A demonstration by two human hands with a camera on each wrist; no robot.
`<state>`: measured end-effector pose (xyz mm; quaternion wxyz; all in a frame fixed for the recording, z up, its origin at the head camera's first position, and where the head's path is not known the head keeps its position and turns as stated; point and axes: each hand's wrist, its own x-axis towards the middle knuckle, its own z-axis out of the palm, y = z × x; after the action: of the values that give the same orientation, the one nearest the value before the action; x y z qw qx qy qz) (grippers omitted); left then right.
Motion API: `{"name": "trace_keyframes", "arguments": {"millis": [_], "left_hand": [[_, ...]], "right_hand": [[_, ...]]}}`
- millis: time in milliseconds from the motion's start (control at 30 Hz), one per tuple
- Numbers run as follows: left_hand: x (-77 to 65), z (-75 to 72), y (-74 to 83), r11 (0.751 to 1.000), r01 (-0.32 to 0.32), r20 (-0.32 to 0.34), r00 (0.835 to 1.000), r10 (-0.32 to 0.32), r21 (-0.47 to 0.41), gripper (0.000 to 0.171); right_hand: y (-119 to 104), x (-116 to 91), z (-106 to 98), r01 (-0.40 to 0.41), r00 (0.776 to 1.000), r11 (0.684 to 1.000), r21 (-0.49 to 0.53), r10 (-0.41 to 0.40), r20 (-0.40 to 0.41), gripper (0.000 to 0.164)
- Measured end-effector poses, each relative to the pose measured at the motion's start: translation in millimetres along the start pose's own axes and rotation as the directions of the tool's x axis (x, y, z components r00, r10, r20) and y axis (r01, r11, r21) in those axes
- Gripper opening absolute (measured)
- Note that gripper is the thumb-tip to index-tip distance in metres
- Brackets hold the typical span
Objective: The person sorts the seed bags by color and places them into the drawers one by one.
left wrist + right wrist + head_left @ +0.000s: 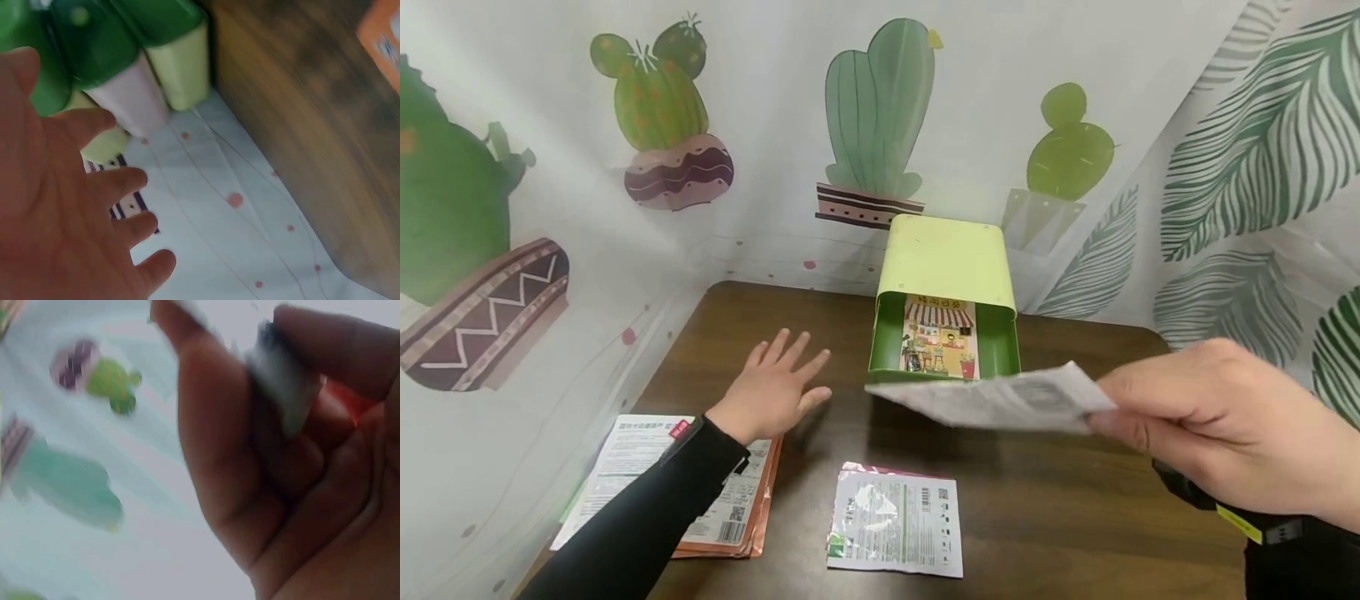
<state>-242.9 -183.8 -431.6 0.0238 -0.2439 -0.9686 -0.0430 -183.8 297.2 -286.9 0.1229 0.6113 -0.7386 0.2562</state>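
Indoors, room type unclear, cactus-print cloth walls (767, 150), wood-grain tabletop (1060, 517)

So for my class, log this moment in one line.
left hand: spread, empty | right hand: pinching flat packet | green container: illustrated item inside | table: white packet lying flat

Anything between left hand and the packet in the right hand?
In the head view, only bare tabletop shows between the left hand and the held packet.

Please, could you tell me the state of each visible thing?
Bare left hand: empty, fingers spread.
Thin white printed packet: held up.
Bare right hand: pinching that packet.
Lime rounded box: front open, colourful illustrated card inside.
Glossy flat white packet: lying on brown table.
Stacked orange and white packets: partly hidden behind black sleeve.
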Motion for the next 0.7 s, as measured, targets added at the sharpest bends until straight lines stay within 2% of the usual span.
{"name": "trace_keyframes", "arguments": {"millis": [67,133,233,333,400,533,700], "left_hand": [[3.3,0.3,-6.2,1.000,0.027,-0.004,1.000,-0.027,0.002,0.067],[4.8,1.0,-9.9,0.999,0.044,0.000,0.999,-0.044,-0.001,0.067],[4.9,3.9,-12.5,0.999,0.048,0.000,0.999,-0.048,-0.012,0.067],[3.4,6.4,-14.0,0.998,0.058,0.004,0.998,-0.058,-0.009,0.068],[3.4,6.9,-14.6,0.998,0.066,0.010,0.998,-0.066,-0.002,0.068],[4.1,6.6,-16.4,0.997,0.081,0.026,0.996,-0.081,0.010,0.068],[4.3,4.9,-17.2,0.996,0.090,0.054,0.994,-0.090,0.018,0.069]], "right_hand": [[1,0,-3,-0.068,0.997,0.978,-0.195,0.061,-0.041,0.027],[-27,37,-9,-0.137,0.988,0.918,-0.372,0.101,-0.116,0.020],[-54,83,-9,-0.148,0.984,0.840,-0.521,0.072,-0.163,0.036],[-61,105,-6,-0.159,0.982,0.801,-0.577,0.070,-0.174,0.045],[-55,107,-2,-0.158,0.983,0.789,-0.594,0.071,-0.167,0.044],[-33,106,10,-0.150,0.988,0.774,-0.615,0.087,-0.132,0.032],[-14,111,34,-0.154,0.987,0.730,-0.666,0.141,-0.073,0.030]]}}
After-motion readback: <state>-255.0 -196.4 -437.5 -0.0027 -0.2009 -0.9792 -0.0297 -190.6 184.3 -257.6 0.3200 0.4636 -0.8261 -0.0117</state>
